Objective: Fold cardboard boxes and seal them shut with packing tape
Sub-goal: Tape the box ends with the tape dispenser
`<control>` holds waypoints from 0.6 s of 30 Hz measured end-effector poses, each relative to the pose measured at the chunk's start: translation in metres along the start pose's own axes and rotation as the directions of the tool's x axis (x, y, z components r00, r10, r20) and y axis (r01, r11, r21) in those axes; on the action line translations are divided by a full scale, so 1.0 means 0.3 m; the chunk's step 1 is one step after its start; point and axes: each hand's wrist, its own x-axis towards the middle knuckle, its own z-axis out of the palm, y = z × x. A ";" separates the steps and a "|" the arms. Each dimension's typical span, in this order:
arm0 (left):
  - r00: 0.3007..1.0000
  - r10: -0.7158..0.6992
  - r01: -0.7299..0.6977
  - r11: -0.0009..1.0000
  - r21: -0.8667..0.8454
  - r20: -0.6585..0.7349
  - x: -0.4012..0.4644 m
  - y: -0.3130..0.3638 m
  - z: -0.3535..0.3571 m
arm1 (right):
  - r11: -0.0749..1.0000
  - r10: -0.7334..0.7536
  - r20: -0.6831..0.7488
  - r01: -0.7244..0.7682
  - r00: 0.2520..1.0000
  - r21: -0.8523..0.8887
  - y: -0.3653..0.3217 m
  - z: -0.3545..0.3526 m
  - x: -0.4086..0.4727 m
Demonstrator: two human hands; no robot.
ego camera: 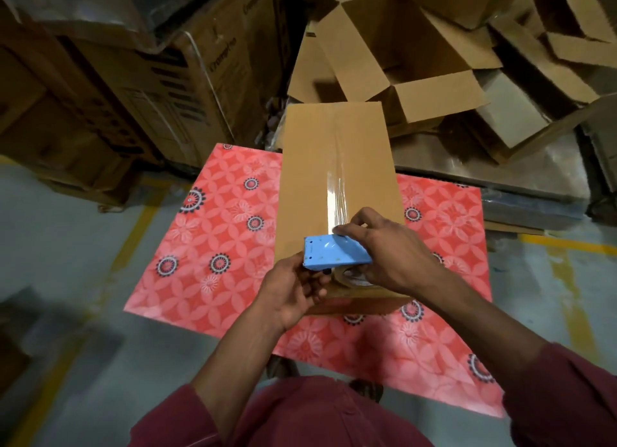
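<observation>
Sealing step in hand. Closed box (337,192) lies flat on the bench (213,239), long axis running away from the person, near end at the bench's middle. A strip of clear tape (335,186) runs down the centre seam from the far edge toward the near end; glare shows it best over the middle stretch.

Dispenser (335,253), blue, sits over the near end of the box, roll (354,276) partly visible beneath it.

Right hand (390,256): grip closed over the dispenser from the right, fingers curled on its top edge, thumb side hidden.

Left hand (293,289): fingers pinched at the dispenser's left end, by the serrated edge. Whether they hold the dispenser body or the tape end there, cannot tell.

Judgement: the seam run is almost complete; tape reaches to the dispenser, not yet cut as far as can be seen. The near few lengths of seam and the near face are under the hands, so coverage there is unconfirmed.

Next move likely calls for:
- carrying the tape over the near edge and down the near face
- tilting the dispenser so the teeth bite, then a sharp tear
- pressing the loose end flat with the free hand

Risk: strip lifting or creasing if the tear pulls upward.

Background: pile of open boxes (417,65) beyond the bench, unsealed.
</observation>
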 end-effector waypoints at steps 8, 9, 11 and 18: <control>0.918 0.299 -0.256 0.948 0.189 -0.260 -0.058 -0.075 -0.077 | 0.966 -0.208 0.247 0.238 0.946 -0.098 -0.070 -0.019 0.022; 0.911 0.304 -0.253 0.946 0.204 -0.280 -0.064 -0.085 -0.098 | 0.961 -0.220 0.247 0.254 0.944 -0.112 -0.084 -0.019 0.022; 0.911 0.292 -0.239 0.949 0.204 -0.291 -0.072 -0.100 -0.132 | 0.952 -0.228 0.251 0.269 0.941 -0.143 -0.117 -0.015 0.008; 0.908 0.231 -0.198 0.972 0.128 -0.349 -0.035 -0.080 -0.367 | 0.946 -0.079 0.274 0.159 0.958 -0.283 -0.171 -0.089 -0.025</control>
